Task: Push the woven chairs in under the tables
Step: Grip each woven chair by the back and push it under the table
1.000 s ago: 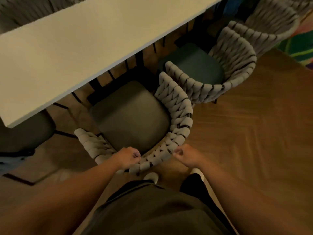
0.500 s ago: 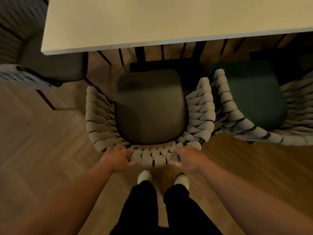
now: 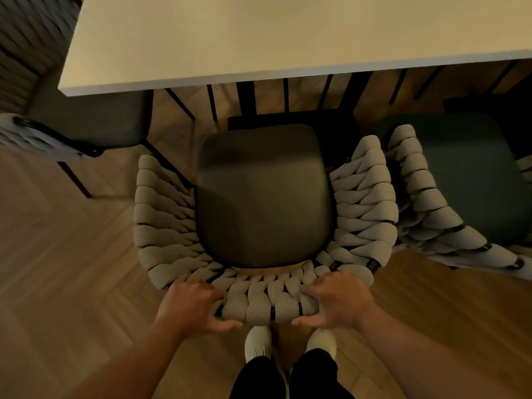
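My left hand and right hand both grasp the near back rim of the woven chair, fingers over the top, thumbs on the near side. Its seat lies near of the table edge, just beside a green-seated chair on the right.

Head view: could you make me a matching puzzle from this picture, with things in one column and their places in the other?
Things:
1. pale rectangular tabletop
2. dark grey seat cushion
3. dark green seat cushion
4. left hand

Places:
A. far right of the picture
B. gripping the back of the beige woven chair
C. across the top of the picture
D. centre, between woven arms

Pairs: 1-C, 2-D, 3-A, 4-B.
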{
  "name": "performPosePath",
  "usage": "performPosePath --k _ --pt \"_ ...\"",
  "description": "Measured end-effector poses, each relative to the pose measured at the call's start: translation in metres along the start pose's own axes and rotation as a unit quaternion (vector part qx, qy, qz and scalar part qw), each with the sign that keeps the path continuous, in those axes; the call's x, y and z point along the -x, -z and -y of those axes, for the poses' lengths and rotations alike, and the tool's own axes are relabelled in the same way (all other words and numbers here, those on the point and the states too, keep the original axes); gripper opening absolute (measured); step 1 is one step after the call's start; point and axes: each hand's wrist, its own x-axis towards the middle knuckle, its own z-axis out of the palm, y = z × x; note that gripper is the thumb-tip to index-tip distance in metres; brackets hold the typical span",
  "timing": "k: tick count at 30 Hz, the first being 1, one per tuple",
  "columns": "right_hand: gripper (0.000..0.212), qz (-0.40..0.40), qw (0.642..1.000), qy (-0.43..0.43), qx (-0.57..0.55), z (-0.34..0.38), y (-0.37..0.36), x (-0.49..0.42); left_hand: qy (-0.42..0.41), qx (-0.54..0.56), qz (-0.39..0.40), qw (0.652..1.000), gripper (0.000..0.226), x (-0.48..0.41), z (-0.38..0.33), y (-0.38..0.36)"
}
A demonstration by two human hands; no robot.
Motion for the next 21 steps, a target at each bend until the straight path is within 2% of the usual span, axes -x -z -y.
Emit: performPosePath --k 5,10,16,19,21 --pt "0.094 -0.045 0.999 0.012 0.009 0.001 0.009 -0.014 -0.006 0.021 -0.029 0.999 0.078 -0.011 0.023 0.007" --pt "0.094 -0.056 0.998 0.001 -0.006 0.011 0.007 -0.018 0.008 0.024 -0.006 1.000 0.078 -0.011 0.032 0.013" --pt "0.093 -0.040 0.999 -0.007 -0.004 0.013 0.008 -0.016 0.030 0.027 0.056 0.998 0.098 -0.005 0.024 0.016" --pt "0.097 -0.024 1.000 -0.014 0.003 0.012 0.009 -0.017 0.030 0.018 0.044 0.998 0.098 -0.007 0.026 0.018" --pt "0.099 -0.007 1.000 -0.020 0.004 0.010 0.009 -0.019 0.041 0.020 0.077 0.996 0.102 -0.010 0.027 0.025"
